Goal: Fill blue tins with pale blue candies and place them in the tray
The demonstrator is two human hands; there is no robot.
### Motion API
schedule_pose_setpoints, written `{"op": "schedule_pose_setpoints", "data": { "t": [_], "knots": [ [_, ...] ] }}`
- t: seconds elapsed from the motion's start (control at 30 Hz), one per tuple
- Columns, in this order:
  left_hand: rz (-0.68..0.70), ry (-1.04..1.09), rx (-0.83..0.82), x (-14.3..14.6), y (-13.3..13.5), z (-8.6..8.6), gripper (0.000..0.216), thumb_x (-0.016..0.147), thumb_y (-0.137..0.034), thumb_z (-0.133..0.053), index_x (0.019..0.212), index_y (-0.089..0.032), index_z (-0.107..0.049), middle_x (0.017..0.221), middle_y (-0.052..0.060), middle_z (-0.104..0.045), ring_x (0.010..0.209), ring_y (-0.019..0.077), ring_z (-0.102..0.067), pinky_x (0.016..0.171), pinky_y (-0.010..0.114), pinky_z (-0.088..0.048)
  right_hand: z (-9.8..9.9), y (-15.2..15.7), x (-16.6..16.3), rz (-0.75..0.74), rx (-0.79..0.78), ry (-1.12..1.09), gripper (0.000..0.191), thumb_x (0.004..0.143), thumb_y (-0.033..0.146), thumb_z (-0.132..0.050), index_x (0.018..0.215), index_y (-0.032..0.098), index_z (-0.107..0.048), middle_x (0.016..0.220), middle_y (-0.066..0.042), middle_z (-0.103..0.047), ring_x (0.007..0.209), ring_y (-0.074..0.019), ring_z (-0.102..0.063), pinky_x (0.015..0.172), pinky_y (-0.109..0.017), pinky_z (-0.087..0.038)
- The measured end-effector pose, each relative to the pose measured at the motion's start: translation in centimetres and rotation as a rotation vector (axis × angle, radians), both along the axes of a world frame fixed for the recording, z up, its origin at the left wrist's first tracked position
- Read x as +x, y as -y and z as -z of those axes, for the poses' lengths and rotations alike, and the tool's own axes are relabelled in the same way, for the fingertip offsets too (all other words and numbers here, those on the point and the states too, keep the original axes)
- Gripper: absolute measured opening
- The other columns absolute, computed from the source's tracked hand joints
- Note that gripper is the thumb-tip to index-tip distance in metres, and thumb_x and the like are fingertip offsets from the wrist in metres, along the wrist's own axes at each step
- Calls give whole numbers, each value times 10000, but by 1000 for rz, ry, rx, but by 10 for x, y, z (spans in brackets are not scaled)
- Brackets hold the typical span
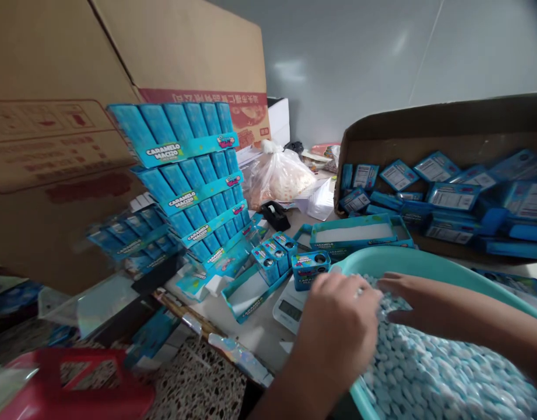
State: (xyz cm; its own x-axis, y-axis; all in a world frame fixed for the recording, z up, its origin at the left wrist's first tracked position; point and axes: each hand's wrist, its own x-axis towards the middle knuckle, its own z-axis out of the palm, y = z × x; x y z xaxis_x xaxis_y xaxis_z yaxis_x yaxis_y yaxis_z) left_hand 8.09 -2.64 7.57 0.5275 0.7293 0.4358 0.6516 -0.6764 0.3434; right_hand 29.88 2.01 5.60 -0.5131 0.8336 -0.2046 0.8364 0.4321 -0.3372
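Note:
My left hand is closed, its fingers curled at the rim of a turquoise tub. Whatever it holds, if anything, is hidden behind the knuckles. Just beyond it a small blue candy box with a round hole in its top stands on a white digital scale. My right hand reaches into the tub from the right, thumb apart from the fingers, over pale blue and white candies. Its fingertips are partly hidden by the left hand.
Small boxes stand in an open display tray left of the scale. Behind rise stacked full trays. A carton of blue boxes is at back right. A tape dispenser and empty trays lie between. A red stool is lower left.

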Motion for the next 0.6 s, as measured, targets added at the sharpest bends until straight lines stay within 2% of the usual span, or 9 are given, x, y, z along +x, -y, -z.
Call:
{"op": "schedule_pose_setpoints", "data": {
  "t": [0.07,0.13,0.23,0.3,0.4,0.5,0.6],
  "knots": [
    [-91,-36,-31,-9,-3,-5,198,928,-186,-537,1046,-220,-692,997,59,-696,941,243,-625,855,446,-496,-5,3,-7,-2,-74,-40,371,819,251,-670,1189,233,-640,1178,-94,-650,1037,-280,-639,939,-418,-484],
    [-100,-128,-57,-11,-2,1,190,889,-229,-596,1027,-184,-718,1006,112,-702,989,305,-624,876,504,-502,-9,6,-15,-15,-109,-56,387,793,234,-691,1177,230,-640,1174,-85,-642,1033,-279,-632,927,-417,-476],
    [-81,-156,-75,5,7,28,182,792,-197,-636,915,-134,-755,990,187,-705,1054,377,-612,939,555,-495,-10,8,-21,-31,-119,-27,373,742,212,-709,1112,217,-658,1124,-81,-657,982,-280,-638,835,-385,-483],
    [-45,-146,-116,22,12,50,175,759,-125,-602,829,-138,-761,874,176,-707,955,345,-643,911,516,-519,-10,7,-17,-18,-131,-4,346,729,224,-711,1072,219,-666,1061,-68,-682,911,-268,-646,746,-355,-477],
    [-94,-175,-174,46,14,74,212,730,-39,-564,730,-149,-745,706,137,-670,777,279,-646,760,418,-543,-15,3,-2,32,-149,28,294,766,227,-676,1058,256,-676,967,-29,-709,799,-230,-647,652,-311,-439],
    [-141,-216,-187,56,11,78,189,688,-14,-586,658,-150,-713,634,129,-636,676,256,-625,612,348,-501,-26,-1,12,75,-70,-49,247,840,223,-633,1078,270,-674,958,-19,-712,804,-195,-645,660,-281,-432],
    [-82,-307,-192,56,7,71,158,624,-15,-628,605,-162,-683,580,119,-622,576,247,-599,514,319,-449,-38,-4,14,65,37,-134,161,873,242,-631,1028,240,-672,922,-27,-701,790,-174,-630,656,-265,-425]
  ]
}}
